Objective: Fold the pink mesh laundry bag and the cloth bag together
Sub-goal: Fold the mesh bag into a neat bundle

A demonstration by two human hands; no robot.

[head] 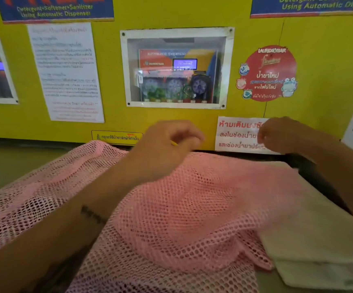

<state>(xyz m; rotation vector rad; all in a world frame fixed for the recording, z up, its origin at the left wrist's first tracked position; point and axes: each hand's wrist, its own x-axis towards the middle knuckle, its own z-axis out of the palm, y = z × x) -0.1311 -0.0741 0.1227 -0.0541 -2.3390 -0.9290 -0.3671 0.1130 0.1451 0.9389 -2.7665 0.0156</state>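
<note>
Left grip: the person's left hand (167,144) hung above the far edge of the pink open-weave mesh laundry bag (171,208), fingers curled; motion blur hid whether they pinched anything, so its state could not be told.
Right grip: the right hand (281,134) hovered at the same height, also curled and blurred; whether it held an edge or a cord could not be told.
Mesh bag: it lay spread and rumpled below and nearward of both grips, covering most of the desk (23,166), its long axis running left to right across the view.
Cloth bag: the cream flat fabric bag (319,240) lay under the mesh, showing only below and nearward of the right grip.
Key relation: both bags sat beneath the grips, and the far edge lay closest to them; the right hand was nearer the cloth bag, the left nearer the mesh's middle.
Judgement: a fold toward the person looked likely, starting from the far edge.
Background: a yellow wall panel (112,81) with notices stood beyond the grips.
</note>
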